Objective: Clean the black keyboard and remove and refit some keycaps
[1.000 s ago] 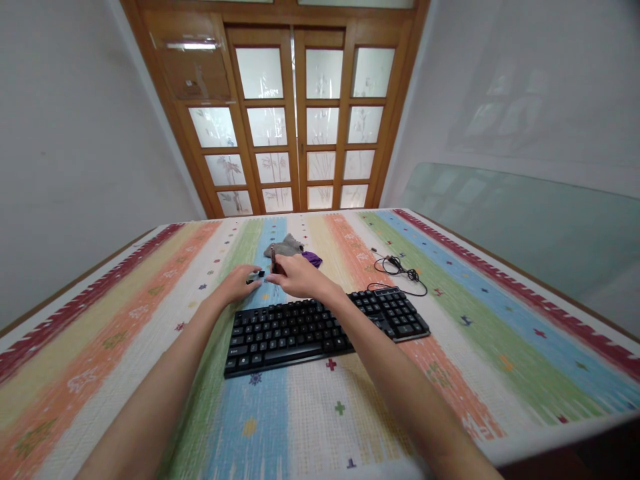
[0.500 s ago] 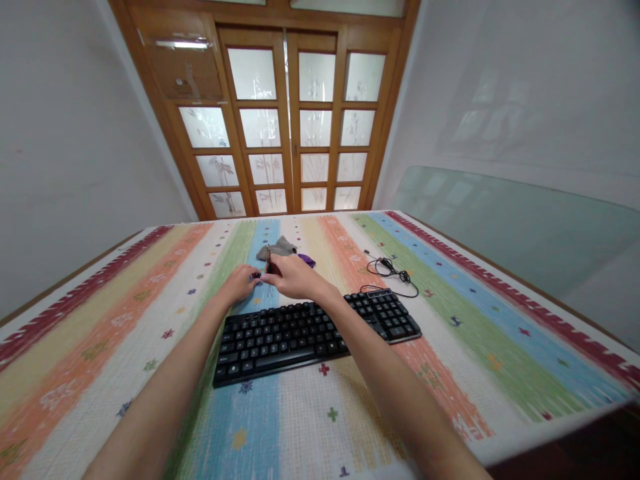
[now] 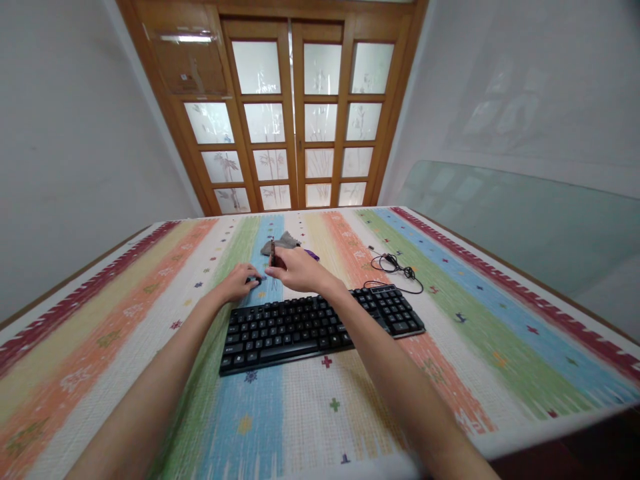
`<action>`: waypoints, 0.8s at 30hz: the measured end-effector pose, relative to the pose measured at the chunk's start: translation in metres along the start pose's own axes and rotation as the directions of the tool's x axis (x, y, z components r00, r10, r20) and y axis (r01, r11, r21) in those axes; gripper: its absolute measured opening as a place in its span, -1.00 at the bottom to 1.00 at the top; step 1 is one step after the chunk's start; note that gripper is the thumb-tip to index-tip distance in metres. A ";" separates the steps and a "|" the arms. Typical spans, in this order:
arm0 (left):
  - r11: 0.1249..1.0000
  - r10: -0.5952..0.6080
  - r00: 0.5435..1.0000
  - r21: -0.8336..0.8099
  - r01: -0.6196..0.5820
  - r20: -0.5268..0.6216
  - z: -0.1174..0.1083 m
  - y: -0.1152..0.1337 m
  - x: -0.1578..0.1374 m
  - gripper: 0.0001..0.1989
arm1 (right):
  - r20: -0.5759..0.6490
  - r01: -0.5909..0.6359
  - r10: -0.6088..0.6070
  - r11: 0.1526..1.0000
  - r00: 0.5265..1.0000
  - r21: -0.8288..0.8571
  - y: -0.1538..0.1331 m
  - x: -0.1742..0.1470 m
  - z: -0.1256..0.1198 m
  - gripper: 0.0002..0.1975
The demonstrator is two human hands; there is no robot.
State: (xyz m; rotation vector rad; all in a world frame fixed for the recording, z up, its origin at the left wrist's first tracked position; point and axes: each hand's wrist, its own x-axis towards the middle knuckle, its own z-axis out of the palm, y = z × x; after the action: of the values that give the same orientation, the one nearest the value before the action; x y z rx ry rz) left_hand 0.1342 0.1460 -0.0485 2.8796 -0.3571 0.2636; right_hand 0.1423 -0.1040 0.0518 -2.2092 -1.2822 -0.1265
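Observation:
My right hand (image 3: pixel 299 268) is closed around a slim, dark brown upright tool (image 3: pixel 273 252), whose kind I cannot make out. Thin lines show just below its lower end. To its left, my left hand (image 3: pixel 239 282) rests low over the cloth, fingers curled on a small dark piece (image 3: pixel 256 281) too small to name. A black keyboard (image 3: pixel 280 340) lies right in front of both hands, with my right forearm crossing above it. Behind the right hand are a crumpled grey cloth (image 3: pixel 286 241) and a purple item (image 3: pixel 313 255), partly covered by the hand.
The keyboard's black cable (image 3: pixel 395 265) lies coiled at the right, its plug toward the far side. A striped, patterned tablecloth (image 3: pixel 330 440) covers the table. Beyond stand wooden doors with glass panes (image 3: pixel 265 120), and a glass sheet (image 3: pixel 465 207) leans along the right wall.
My hands have drawn slightly apart, the right one lifting a little with its tool. More of the small dark piece shows at my left fingers. The whole view has shifted slightly.

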 end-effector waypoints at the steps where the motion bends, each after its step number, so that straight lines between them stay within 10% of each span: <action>1: 1.000 0.003 1.000 0.005 -0.003 -0.002 0.000 -0.001 -0.001 -0.75 | 0.002 -0.004 0.004 1.000 1.000 -0.006 0.000 0.000 0.000 -0.81; 24: 0.993 0.037 0.996 0.113 -0.028 -0.080 0.010 -0.008 -0.002 -0.72 | 0.013 0.002 -0.002 1.000 1.000 0.004 -0.002 0.000 -0.001 -0.85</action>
State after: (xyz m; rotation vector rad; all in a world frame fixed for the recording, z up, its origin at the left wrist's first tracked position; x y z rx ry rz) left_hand 0.1357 0.1520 -0.0602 2.9633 -0.3867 0.4192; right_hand 0.1411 -0.1039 0.0531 -2.2090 -1.2908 -0.1110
